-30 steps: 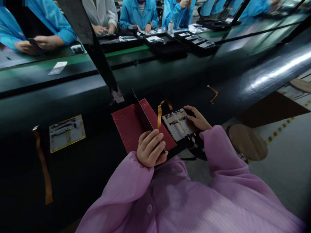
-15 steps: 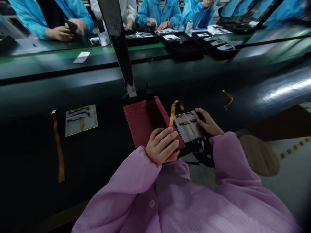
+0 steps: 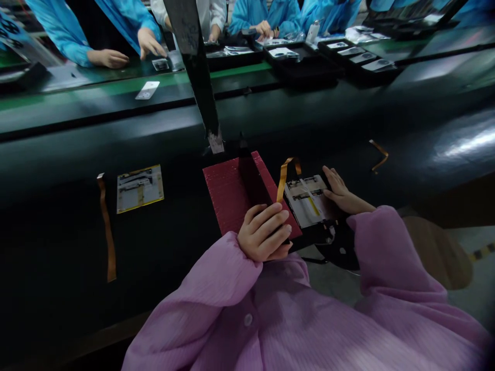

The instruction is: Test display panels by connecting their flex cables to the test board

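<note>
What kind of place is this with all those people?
It looks like a workshop or factory, perhaps for electronics. There are workers in blue jackets along a long bench, black trays of small flat parts, and an orange ribbon cable by a flat panel.

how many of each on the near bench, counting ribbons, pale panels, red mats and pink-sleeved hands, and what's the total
Ribbons: 3 (left ribbon, middle ribbon, right ribbon)
Pale panels: 2 (left panel, right panel)
Red mat: 1
Pink-sleeved hands: 2 (left hand, right hand)
Total: 8
</note>
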The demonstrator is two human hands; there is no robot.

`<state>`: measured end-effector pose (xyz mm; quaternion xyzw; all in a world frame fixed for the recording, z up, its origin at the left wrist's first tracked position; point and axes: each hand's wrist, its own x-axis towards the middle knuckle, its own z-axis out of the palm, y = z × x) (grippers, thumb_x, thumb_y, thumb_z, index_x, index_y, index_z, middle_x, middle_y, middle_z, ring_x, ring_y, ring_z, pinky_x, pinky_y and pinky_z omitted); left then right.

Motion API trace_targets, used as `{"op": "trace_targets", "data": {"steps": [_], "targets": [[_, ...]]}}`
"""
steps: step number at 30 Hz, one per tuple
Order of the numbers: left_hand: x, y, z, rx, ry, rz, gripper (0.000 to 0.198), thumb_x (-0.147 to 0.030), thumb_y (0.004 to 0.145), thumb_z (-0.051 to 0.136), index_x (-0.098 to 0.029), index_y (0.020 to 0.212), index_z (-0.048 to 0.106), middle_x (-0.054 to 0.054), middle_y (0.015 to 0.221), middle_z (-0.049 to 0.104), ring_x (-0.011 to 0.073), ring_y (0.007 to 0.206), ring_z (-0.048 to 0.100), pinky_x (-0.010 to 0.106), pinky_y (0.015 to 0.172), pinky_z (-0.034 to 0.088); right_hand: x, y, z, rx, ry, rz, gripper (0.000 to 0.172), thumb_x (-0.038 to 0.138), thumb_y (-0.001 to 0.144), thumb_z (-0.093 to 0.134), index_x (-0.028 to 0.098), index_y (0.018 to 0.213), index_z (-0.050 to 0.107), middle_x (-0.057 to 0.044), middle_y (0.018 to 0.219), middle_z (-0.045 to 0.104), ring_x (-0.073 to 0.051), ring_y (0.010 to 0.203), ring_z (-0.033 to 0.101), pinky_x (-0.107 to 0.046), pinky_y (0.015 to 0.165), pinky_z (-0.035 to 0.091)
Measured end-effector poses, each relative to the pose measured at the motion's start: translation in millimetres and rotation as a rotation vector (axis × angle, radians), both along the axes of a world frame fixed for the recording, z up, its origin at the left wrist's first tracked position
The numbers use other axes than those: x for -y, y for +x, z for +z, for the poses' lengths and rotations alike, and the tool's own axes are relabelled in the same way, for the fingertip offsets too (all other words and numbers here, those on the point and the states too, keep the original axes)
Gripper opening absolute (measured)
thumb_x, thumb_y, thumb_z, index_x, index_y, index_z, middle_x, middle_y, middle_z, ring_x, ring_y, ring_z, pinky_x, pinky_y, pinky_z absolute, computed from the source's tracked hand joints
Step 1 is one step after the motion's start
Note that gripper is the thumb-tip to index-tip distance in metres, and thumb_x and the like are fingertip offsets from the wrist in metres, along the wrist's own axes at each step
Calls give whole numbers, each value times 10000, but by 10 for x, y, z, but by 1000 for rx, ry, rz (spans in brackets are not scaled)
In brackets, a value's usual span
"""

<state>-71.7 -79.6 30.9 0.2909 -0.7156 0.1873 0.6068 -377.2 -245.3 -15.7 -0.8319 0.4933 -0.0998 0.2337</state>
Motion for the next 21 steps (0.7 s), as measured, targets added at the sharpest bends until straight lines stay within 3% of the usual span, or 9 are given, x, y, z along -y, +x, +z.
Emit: {"op": "trace_targets", "data": {"steps": [6, 13, 21], "targets": [[5, 0, 8, 13, -6, 9, 226, -322, 942, 502, -132, 1018, 597, 107, 1044, 690, 236, 1238, 604, 396, 950, 543, -18, 59, 132, -110, 75, 28, 786, 401, 944, 301, 224, 1608, -80, -50, 1678, 5, -290, 1521, -61, -548, 1250, 56], [-5, 9, 6, 13, -11, 15, 220, -321, 941, 502, -142, 1031, 595, 114, 1041, 696, 236, 1235, 606, 402, 926, 557, -44, 134, 187, -150, 96, -19, 831, 366, 897, 319, 143, 1604, -57, -83, 1675, 3, -269, 1516, -77, -509, 1257, 29], [1, 7, 36, 3, -25, 6, 231, -316, 933, 512, -128, 1033, 602, 121, 1047, 695, 239, 1248, 600, 394, 956, 535, -23, 119, 155, -42, 73, -25, 838, 388, 900, 360, 267, 1608, -72, -30, 1677, 54, -270, 1522, -28, -560, 1245, 44]]}}
